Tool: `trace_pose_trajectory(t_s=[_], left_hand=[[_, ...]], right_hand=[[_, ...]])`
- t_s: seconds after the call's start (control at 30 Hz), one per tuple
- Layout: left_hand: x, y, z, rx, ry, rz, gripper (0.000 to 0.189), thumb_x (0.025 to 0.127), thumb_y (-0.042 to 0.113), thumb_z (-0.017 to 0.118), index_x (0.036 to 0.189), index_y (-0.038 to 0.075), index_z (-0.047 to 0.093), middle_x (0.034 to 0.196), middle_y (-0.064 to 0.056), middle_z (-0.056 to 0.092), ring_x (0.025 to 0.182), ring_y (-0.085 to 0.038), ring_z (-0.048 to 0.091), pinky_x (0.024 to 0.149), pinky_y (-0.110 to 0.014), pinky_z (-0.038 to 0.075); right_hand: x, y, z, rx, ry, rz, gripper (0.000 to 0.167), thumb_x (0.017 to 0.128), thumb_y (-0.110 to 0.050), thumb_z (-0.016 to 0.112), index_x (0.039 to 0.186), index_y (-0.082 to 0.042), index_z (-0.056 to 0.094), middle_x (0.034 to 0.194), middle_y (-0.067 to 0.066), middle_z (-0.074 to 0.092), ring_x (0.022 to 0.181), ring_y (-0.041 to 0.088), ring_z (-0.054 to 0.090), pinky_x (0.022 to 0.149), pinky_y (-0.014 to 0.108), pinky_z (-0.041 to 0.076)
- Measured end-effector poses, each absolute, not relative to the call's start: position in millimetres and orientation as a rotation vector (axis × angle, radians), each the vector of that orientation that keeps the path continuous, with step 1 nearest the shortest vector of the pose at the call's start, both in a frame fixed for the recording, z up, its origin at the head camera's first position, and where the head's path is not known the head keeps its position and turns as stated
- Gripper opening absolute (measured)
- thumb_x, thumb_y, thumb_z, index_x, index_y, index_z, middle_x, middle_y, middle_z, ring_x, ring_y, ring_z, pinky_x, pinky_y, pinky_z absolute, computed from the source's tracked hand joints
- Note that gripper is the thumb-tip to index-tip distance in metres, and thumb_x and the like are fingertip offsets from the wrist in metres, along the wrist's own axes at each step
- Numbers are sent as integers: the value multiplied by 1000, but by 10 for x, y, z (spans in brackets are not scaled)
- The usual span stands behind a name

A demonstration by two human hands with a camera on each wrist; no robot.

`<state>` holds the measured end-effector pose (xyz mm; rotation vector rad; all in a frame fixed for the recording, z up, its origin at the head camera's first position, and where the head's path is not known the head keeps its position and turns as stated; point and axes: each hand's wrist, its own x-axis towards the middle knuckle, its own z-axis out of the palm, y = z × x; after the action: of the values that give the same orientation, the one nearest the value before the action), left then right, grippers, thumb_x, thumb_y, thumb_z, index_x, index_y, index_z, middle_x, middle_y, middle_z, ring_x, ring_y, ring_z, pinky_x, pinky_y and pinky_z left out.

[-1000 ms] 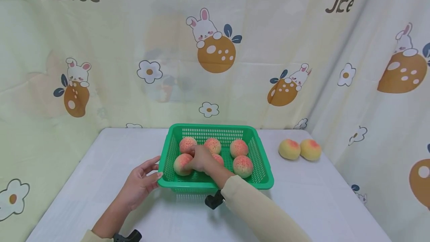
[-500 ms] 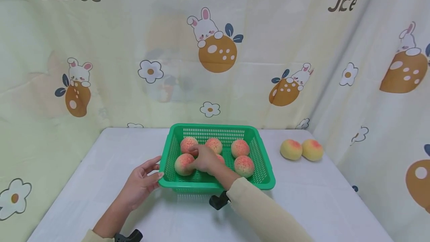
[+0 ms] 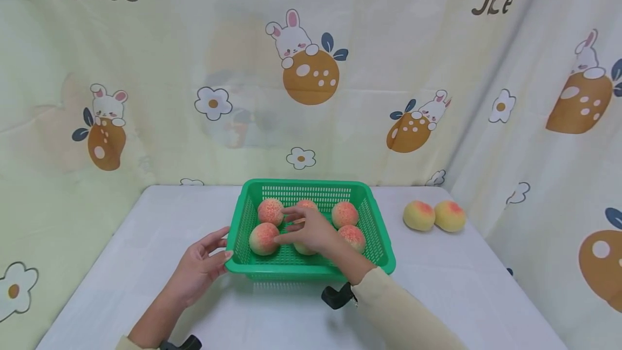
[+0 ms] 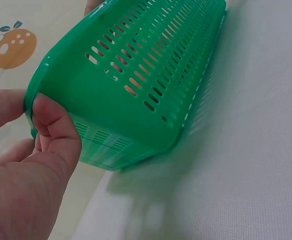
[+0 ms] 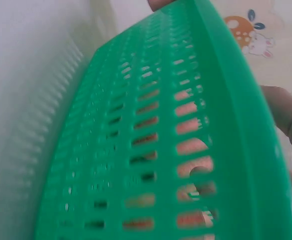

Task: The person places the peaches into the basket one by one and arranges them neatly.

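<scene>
A green perforated plastic basket (image 3: 311, 269) stands on the table with several pink-speckled peaches in two rows, among them a front-left peach (image 3: 263, 239) and a back-left peach (image 3: 270, 212). My left hand (image 3: 196, 270) pinches the rim at the basket's front-left corner between thumb and fingers; the left wrist view shows the grip (image 4: 41, 145) closely. Over the middle of the basket, my right hand (image 3: 313, 229) hovers with fingers spread and holds nothing. Its thumb tip is right at the front-left peach, and it partly covers the two middle peaches. In the right wrist view the basket's wall (image 5: 136, 130) hides most of that hand.
Two yellow peaches with red tips (image 3: 434, 216) lie side by side on the white-covered table (image 3: 427, 269), right of the basket. A curtain (image 3: 233, 26) printed with rabbits and fruit hangs behind the table and along its sides.
My right hand has lifted from the front-left peach and shifted to the right, its fingers spreading. The left hand keeps hold of the rim, and the basket has stayed put.
</scene>
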<state>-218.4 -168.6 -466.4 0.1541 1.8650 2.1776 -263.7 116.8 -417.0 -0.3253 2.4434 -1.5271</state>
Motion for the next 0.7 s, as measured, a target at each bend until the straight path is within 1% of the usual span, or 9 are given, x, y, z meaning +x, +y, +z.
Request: trace_pose_trajectory(t_s=[0.13,0.2,0.27,0.37,0.43,0.5,0.6,0.7], left_hand=[[-2189,-1690,-4669,153,1869,2176,70,97,6,67,158,6,34,124,-8,49,95,-11,67,86,-27,62],[-2195,-1687,-4670,148,1877,2172,69,97,6,67,158,7,35,125,-8,49,95,-11,67,85,-27,62],[-2204,-1689,-4674,141,1881,2166,68,97,5,67,158,8,35,125,-8,49,95,-11,68,85,-28,62],[-2205,-1693,-4671,135,1876,2164,69,97,5,67,158,8,35,126,-9,49,95,-11,68,85,-28,62],[-2204,-1695,-4672,130,1870,2165,69,97,5,67,158,8,35,126,-9,49,95,-11,67,85,-27,62],[-2196,-1695,-4666,128,1866,2168,70,97,5,67,159,8,35,126,-9,49,95,-11,67,85,-27,62],[-2184,-1687,-4652,123,1862,2169,70,97,4,67,158,7,35,126,-9,48,95,-11,66,85,-27,61],[-2171,-1683,-4633,137,1861,2166,71,97,4,67,159,6,33,125,-9,48,95,-10,66,84,-26,61]], right_hand=[[-2624,1311,-4178,-329,2407,-1627,66,79,-29,90,137,-17,62,136,12,62,127,36,62,95,39,59],[-2610,1389,-4177,-335,2387,-1680,65,80,-28,89,138,-18,61,137,13,61,127,35,62,94,38,60],[-2602,1469,-4170,-329,2391,-1704,67,81,-29,88,141,-18,59,139,12,60,128,31,62,94,37,60],[-2581,1591,-4136,-329,2407,-1735,69,84,-28,86,145,-15,56,141,13,60,129,29,62,95,37,60],[-2568,1675,-4112,-335,2421,-1746,68,85,-26,85,145,-13,56,140,13,60,129,30,62,97,37,59],[-2543,1753,-4081,-344,2408,-1785,64,86,-23,85,143,-13,58,141,15,60,130,31,62,99,38,59],[-2505,1877,-4055,-362,2382,-1846,60,88,-20,82,142,-15,58,140,15,59,133,33,59,100,38,58],[-2484,2009,-4061,-360,2375,-1894,58,89,-21,81,142,-19,57,140,11,59,134,32,59,99,34,58]])
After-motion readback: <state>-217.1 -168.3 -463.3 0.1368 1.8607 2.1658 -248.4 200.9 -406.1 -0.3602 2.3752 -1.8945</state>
